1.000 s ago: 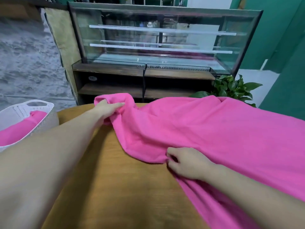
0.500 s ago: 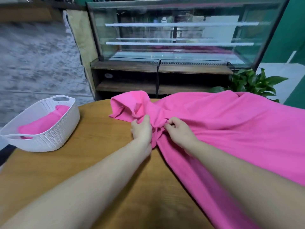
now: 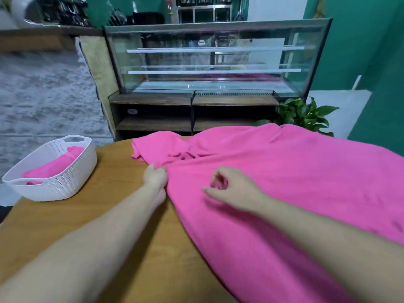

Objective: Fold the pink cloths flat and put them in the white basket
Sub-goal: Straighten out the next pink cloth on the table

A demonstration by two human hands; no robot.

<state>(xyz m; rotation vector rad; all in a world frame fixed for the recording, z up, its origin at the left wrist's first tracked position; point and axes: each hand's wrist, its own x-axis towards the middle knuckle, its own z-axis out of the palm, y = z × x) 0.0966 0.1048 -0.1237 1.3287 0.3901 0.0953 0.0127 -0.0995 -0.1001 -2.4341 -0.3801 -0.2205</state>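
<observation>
Wooden table [image 3: 109, 226]: left hand [image 3: 155, 177] pinches pink cloth [image 3: 284, 182] edge (right hand [image 3: 234, 189] above).

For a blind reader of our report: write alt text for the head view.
A person's left hand grips the edge of a large pink cloth spread over a round wooden table, while the right hand hovers above it, fingers loosely curled and holding nothing. At the table's left sits a white basket holding a folded pink cloth.
</observation>
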